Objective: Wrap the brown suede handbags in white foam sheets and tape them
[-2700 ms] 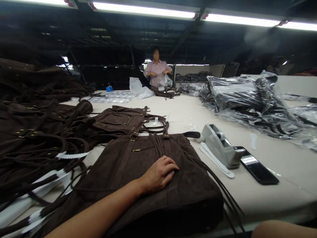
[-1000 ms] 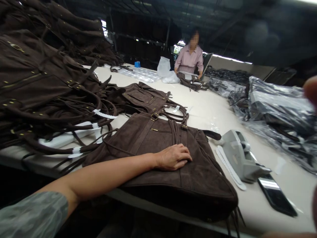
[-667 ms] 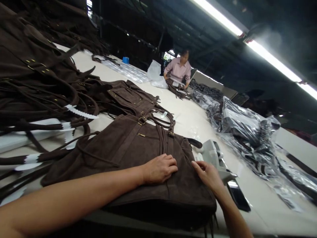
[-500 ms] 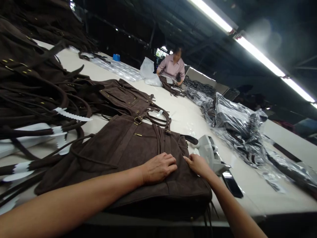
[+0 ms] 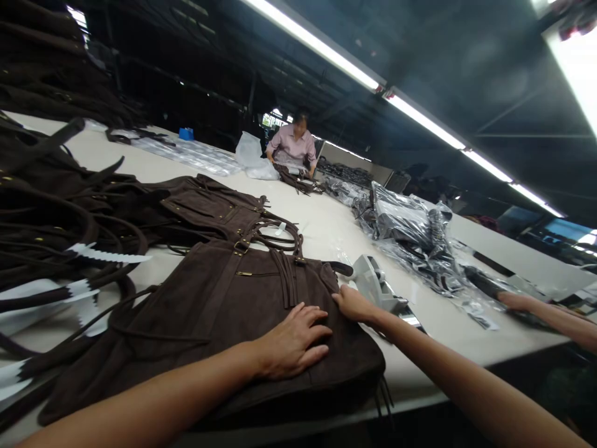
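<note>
Brown suede bag [image 5: 224,305] lies flat on the surface [image 5: 326,230], left of the tape dispenser [image 5: 373,287]. Left hand [image 5: 291,341] spread, palm pressing it still; right hand [image 5: 352,303] fingers curled on its right edge, apparently smoothing it.

A: What can't be made out around the brown bag [image 5: 219,311]?

B: Its near edge hides under the left hand [image 5: 291,342] and forearm. The right hand [image 5: 352,303] covers the bag's right edge, so its fingertips can't be read.

A: And beyond the bag?

B: The pile of bags [image 5: 51,205] to its left runs off the frame. The phone [image 5: 410,320] beside the tape dispenser [image 5: 373,286] is mostly hidden by the right arm.
</note>
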Tool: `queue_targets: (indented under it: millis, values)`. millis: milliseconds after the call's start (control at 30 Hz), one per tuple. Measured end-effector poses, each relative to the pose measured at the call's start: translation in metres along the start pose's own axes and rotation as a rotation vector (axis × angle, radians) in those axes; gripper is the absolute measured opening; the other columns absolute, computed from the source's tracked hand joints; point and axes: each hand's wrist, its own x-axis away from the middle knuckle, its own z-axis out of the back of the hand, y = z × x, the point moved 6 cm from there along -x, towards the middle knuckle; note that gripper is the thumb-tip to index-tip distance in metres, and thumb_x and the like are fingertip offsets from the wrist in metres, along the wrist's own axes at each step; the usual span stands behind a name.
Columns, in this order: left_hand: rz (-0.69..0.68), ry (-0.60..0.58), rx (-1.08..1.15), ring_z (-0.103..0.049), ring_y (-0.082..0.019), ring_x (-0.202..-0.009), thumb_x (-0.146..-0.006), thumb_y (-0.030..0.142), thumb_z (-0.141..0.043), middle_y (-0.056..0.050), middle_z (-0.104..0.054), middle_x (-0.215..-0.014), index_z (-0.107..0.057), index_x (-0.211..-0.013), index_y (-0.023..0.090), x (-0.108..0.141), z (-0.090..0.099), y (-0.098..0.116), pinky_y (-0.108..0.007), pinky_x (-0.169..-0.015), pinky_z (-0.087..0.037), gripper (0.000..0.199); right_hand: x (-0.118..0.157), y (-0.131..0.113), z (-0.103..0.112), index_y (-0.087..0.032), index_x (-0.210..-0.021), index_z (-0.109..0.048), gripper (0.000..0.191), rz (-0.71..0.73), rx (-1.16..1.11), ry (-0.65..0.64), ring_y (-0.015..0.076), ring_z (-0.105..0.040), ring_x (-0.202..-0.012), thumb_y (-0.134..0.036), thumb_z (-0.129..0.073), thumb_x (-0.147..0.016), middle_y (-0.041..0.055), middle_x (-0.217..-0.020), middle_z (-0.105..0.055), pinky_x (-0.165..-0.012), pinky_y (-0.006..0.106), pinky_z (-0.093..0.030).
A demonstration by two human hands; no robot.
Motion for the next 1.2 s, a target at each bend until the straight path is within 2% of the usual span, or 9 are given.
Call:
queue_targets:
  millis: [133,233,400,567,633,733,867,967,1200]
  values:
    - [-0.134,-0.028,-0.151,-0.033,-0.033,-0.143,-0.096,0.037,-0.043,-0.018,-0.042,-0.150,-0.042,-0.142,0.015,0.003,-0.008,0.015,-0.062,-0.119,-0.024,0.051,0.000,0.005,0.014,-0.019,-0.070,-0.046,0.023,-0.037,-0.491,-0.027,0.0179,-0.062,-0.071,-0.024,-0.049,-0.092,0.0059,-0.072,-0.061,-0.068,0.028,-0.049]
    - [-0.196,-0.081,-0.226,-0.031,-0.034,-0.144,-0.097,0.031,-0.039,-0.022,-0.036,-0.152,-0.036,-0.145,0.011,0.004,-0.017,0.022,-0.062,-0.119,-0.023,0.053,0.007,0.003,-0.001,-0.020,-0.068,-0.042,0.023,-0.036,-0.824,-0.068,0.0125,-0.059,-0.063,-0.019,-0.058,-0.085,-0.0012,-0.063,-0.054,-0.067,0.023,-0.050]
    - [-0.074,-0.124,-0.004,-0.038,-0.026,-0.142,-0.097,0.028,-0.041,-0.013,-0.047,-0.148,-0.047,-0.137,0.020,0.003,-0.013,0.012,-0.056,-0.119,-0.029,0.041,0.019,0.003,-0.051,-0.017,-0.080,-0.054,0.017,-0.025,-1.221,-0.111,0.0152,-0.065,-0.070,-0.030,-0.054,-0.091,0.0003,-0.065,-0.060,-0.072,0.025,-0.052]
    - [0.116,0.048,0.143,-0.036,-0.021,-0.143,-0.097,0.037,-0.045,-0.010,-0.037,-0.154,-0.038,-0.144,0.025,0.006,0.000,-0.006,-0.042,-0.120,-0.033,0.049,0.005,0.002,-0.079,-0.018,-0.078,-0.063,0.025,0.004,-1.666,-0.229,0.0220,-0.068,-0.071,-0.040,-0.057,-0.088,0.0029,-0.062,-0.064,-0.065,0.029,-0.055]
    - [0.125,0.027,0.069,-0.027,-0.025,-0.147,-0.097,0.038,-0.044,-0.009,-0.024,-0.160,-0.024,-0.152,0.028,0.006,-0.002,-0.007,-0.046,-0.121,-0.029,0.059,-0.005,-0.001,-0.079,-0.017,-0.081,-0.067,0.033,0.028,-1.739,-0.263,0.0226,-0.068,-0.071,-0.047,-0.056,-0.088,0.0039,-0.064,-0.067,-0.066,0.031,-0.056]
    - [0.050,-0.124,-0.097,-0.014,-0.031,-0.150,-0.098,0.033,-0.039,-0.006,-0.007,-0.164,-0.015,-0.154,0.034,0.005,-0.013,-0.001,-0.058,-0.120,-0.022,0.061,-0.018,-0.005,-0.072,-0.014,-0.085,-0.069,0.045,0.097,-1.750,-0.312,0.0218,-0.067,-0.068,-0.058,-0.060,-0.084,0.0063,-0.068,-0.069,-0.065,0.033,-0.056]
    - [-0.006,-0.227,-0.232,-0.008,-0.035,-0.150,-0.098,0.029,-0.037,-0.004,0.000,-0.164,-0.013,-0.154,0.036,0.003,-0.017,0.009,-0.066,-0.117,-0.019,0.062,-0.036,0.009,-0.061,-0.011,-0.070,-0.069,0.026,0.059,-1.560,-0.232,0.0151,-0.059,-0.051,-0.034,-0.081,-0.070,0.0045,-0.059,-0.067,-0.052,0.026,-0.049]
    - [-0.026,-0.254,-0.255,-0.007,-0.036,-0.150,-0.097,0.027,-0.038,-0.004,0.002,-0.164,-0.015,-0.154,0.037,0.002,-0.016,0.013,-0.069,-0.115,-0.019,0.062,-0.047,0.017,-0.058,-0.012,-0.068,-0.068,0.016,0.065,-1.566,-0.196,0.0145,-0.059,-0.052,-0.025,-0.076,-0.072,0.0036,-0.058,-0.067,-0.053,0.024,-0.049]
    - [-0.037,-0.353,-0.198,-0.010,-0.033,-0.150,-0.090,0.018,-0.048,-0.004,-0.009,-0.163,-0.031,-0.149,0.037,-0.002,-0.018,0.014,-0.069,-0.117,-0.012,0.064,-0.049,0.017,-0.082,-0.015,-0.092,-0.066,0.020,-0.013,-1.913,-0.515,0.0237,-0.069,-0.076,-0.021,-0.062,-0.073,0.0078,-0.078,-0.073,-0.070,0.036,-0.056]
